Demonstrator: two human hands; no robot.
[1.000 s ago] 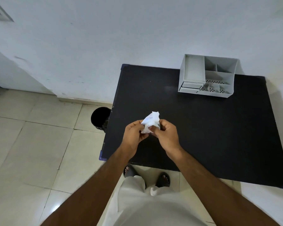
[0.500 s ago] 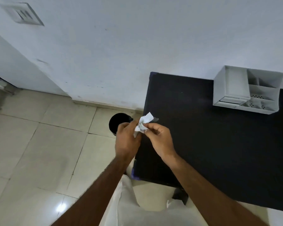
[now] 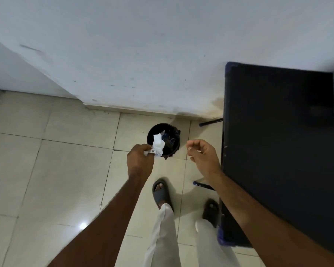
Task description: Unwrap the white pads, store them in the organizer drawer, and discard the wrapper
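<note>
Wrapper [image 3: 158, 145]: crumpled white, pinched in the left hand's fingertips and seen directly over the mouth of the bin.
Legs: white trousers [image 3: 167, 236] are seen at the bottom, nearest the camera, between the two forearms; dark slide sandals [image 3: 161, 193] are worn, the left foot planted ahead of the right.
Left hand [image 3: 140, 160]: closed around the lower end of the wrapper, the knuckles turned up; the forearm is stretched forward from the lower left.
Right hand [image 3: 202, 154]: nothing is held; the fingers are loosely curled and partly spread, the thumb tip kept apart from the forefinger. It is raised just beside the edge of the surface, well apart from the left hand.
Bin [image 3: 163, 139]: small, round and black, lined with a dark bag, set on the floor just beyond the left hand and between the two hands; crumpled dark material is seen inside.
Surface [image 3: 278, 132]: black, with a blue edge, lying to the right of the right hand; thin dark legs are seen under its near side.
Floor [image 3: 56, 170]: pale glossy tiles, spread under and to the left of both hands.
Wall [image 3: 143, 54]: white and scuffed, met by the floor just beyond the bin.
Organizer: only a grey sliver at the far right edge, beyond the right hand, is visible; what it is cannot be told for certain.
</note>
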